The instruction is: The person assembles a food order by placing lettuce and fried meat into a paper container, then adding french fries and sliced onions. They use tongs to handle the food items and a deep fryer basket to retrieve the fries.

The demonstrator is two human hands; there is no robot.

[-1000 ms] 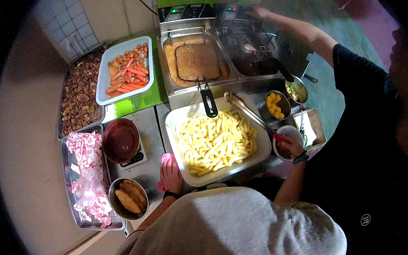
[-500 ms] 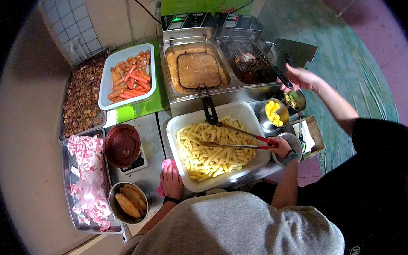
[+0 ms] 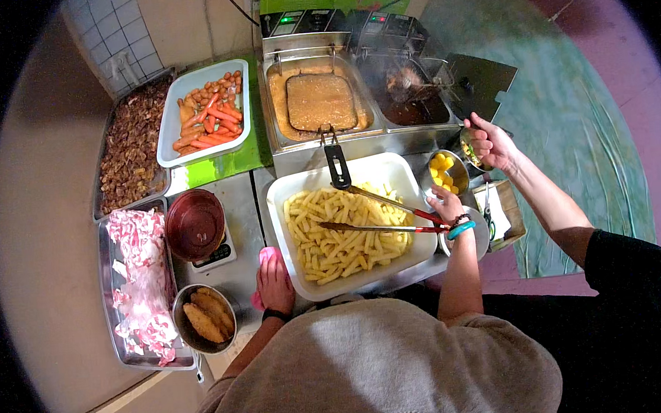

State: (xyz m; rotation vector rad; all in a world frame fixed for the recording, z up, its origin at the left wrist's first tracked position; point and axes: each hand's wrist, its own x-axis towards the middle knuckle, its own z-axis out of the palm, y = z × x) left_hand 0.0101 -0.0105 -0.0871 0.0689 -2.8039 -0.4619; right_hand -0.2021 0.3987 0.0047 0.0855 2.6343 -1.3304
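The tongs (image 3: 380, 217) have swung down since a moment ago — now their tips lie open over the fries (image 3: 347, 232) in the big white tray (image 3: 289, 209). The right hand (image 3: 444, 204) is curled around the red handles, and the left hand (image 3: 274, 280) rests flat on a pink cloth (image 3: 264, 256) beside the tray. To grab well, push the tips down among the fries and squeeze gently — too hard may break them.
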